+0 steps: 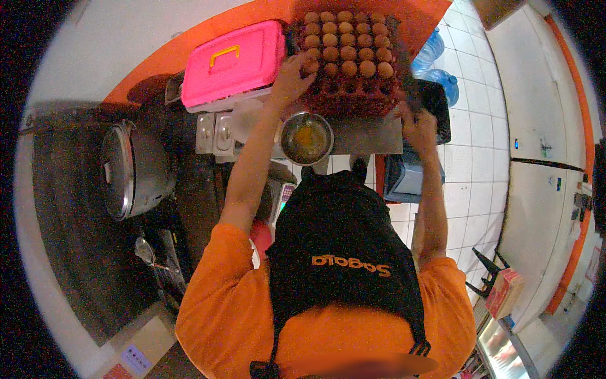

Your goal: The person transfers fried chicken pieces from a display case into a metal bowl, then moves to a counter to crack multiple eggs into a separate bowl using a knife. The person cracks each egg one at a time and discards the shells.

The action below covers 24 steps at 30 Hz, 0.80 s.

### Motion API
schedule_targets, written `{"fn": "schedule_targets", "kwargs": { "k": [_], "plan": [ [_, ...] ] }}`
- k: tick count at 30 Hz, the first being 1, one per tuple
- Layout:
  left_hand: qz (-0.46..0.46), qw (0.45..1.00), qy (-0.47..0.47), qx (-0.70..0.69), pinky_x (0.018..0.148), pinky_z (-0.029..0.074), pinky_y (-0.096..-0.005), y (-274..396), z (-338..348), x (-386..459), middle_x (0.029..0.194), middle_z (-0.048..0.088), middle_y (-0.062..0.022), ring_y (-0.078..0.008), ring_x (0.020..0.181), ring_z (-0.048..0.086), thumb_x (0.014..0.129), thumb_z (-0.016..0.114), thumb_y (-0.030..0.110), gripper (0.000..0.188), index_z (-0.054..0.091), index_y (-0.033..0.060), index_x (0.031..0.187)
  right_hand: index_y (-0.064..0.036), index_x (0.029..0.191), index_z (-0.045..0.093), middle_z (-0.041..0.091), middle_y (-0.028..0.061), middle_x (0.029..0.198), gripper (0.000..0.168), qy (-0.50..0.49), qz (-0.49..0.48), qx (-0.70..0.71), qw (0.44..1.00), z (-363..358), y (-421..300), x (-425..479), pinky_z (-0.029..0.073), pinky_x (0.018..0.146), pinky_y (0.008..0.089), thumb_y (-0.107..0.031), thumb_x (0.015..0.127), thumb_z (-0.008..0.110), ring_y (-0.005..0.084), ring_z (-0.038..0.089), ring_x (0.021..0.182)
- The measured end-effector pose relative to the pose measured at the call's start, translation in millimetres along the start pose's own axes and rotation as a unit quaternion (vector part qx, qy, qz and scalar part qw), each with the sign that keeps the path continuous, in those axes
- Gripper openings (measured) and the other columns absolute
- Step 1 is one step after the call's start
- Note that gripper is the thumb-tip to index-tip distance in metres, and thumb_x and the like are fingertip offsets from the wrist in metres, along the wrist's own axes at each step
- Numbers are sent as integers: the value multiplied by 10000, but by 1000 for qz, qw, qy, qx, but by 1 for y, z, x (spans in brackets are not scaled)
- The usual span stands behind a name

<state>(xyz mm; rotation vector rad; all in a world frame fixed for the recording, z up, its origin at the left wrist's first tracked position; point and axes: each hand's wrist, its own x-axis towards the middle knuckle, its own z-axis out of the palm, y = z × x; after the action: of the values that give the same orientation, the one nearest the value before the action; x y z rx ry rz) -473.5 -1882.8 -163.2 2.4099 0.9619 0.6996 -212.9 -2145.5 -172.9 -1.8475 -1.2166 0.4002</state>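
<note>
Brown eggs [349,53] fill several rows of a dark red egg tray [364,102], whose front row of cups holds none. My left hand [296,78] has its fingers around an egg [310,65] at the tray's left side. To the right of the tray, my right hand [420,127] is over the edge of a black container [438,113]. Its fingers are curled and blurred, and whether they hold anything is unclear. Between my forearms, a round metal bowl [307,156] contains cracked egg with an orange-yellow yolk [307,136].
A pink lidded box [255,66] with a yellow handle stands left of the eggs, behind lidded metal containers [205,132]. Farther left is a large metal pot or cooker [147,170]. Blue water bottles [440,85] stand on the white tiled floor [466,137]. A grey-blue bin [402,177] sits below the counter.
</note>
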Motion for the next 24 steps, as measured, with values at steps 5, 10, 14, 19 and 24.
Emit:
{"fn": "schedule_targets", "kwargs": {
  "k": [5,10,14,19,24],
  "plan": [
    [-101,981,-37,-159,1004,511,-387,24,-42,-57,1262,684,-155,-265,1170,642,886,776,256,498,646,95,1338,-28,1123,700,715,177,768,283,-74,-43,8,996,81,-74,-21,539,641,469,-279,1014,630,366,691,669],
    [-168,945,-13,-281,999,515,-350,18,-36,-126,1218,718,-111,-205,1131,651,903,772,239,485,652,69,1341,-14,1106,695,698,225,783,252,-168,-125,58,976,124,-98,-47,526,621,468,-236,998,645,404,676,666],
    [-168,949,1,-268,1007,511,-341,-6,-26,-166,1193,727,-87,-183,1102,659,908,770,209,443,671,64,1315,0,1091,696,727,219,830,263,-159,-125,-3,979,147,-97,-63,540,636,418,-225,955,691,346,712,704],
    [-165,946,-17,-277,1014,510,-352,-6,-15,-186,1237,714,-102,-221,1123,672,814,797,172,486,696,59,1276,38,1050,704,758,118,833,354,-293,-18,132,947,159,-96,-24,548,661,374,-267,879,758,170,694,720],
    [-100,989,19,-112,1009,521,-391,1,7,-188,1234,699,-142,-315,1132,677,746,789,150,549,694,63,1279,39,1019,717,743,94,839,390,-339,4,93,936,203,-55,-9,542,675,370,-271,790,774,144,661,737]
  ]
}}
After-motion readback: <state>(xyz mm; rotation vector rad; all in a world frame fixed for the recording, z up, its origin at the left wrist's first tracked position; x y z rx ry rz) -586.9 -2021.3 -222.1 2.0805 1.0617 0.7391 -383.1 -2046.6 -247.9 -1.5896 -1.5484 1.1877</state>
